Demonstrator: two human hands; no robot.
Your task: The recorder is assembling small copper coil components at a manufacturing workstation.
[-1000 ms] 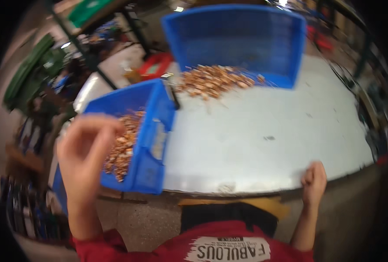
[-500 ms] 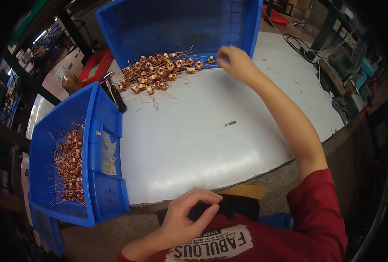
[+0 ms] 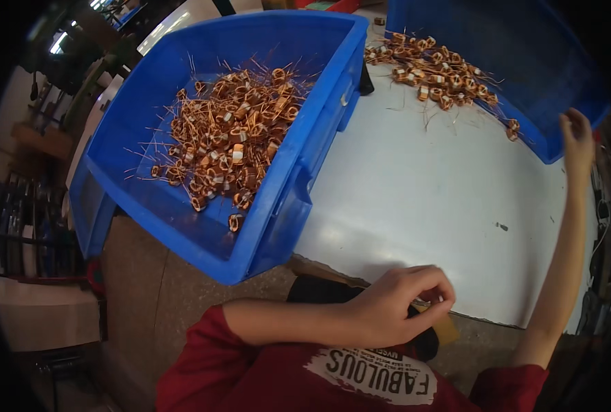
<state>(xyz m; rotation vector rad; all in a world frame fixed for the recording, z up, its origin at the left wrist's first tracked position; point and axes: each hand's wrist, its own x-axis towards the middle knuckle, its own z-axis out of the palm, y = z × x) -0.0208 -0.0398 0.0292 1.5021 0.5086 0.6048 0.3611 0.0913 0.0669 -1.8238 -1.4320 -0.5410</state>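
Left grip (image 3: pixel 405 305) shifted rightward, fingers curled, hold unclear.

copper coils (image 3: pixel 238 154) in bins (image 3: pixel 302 151) suggest a workshop.

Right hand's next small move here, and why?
Probably bring the right hand leftward to the lone coil by the edge of the right-hand blue bin. That coil sits a little apart from the main pile, looks like the nearest one to that hand, and no coil is visible in its grasp.
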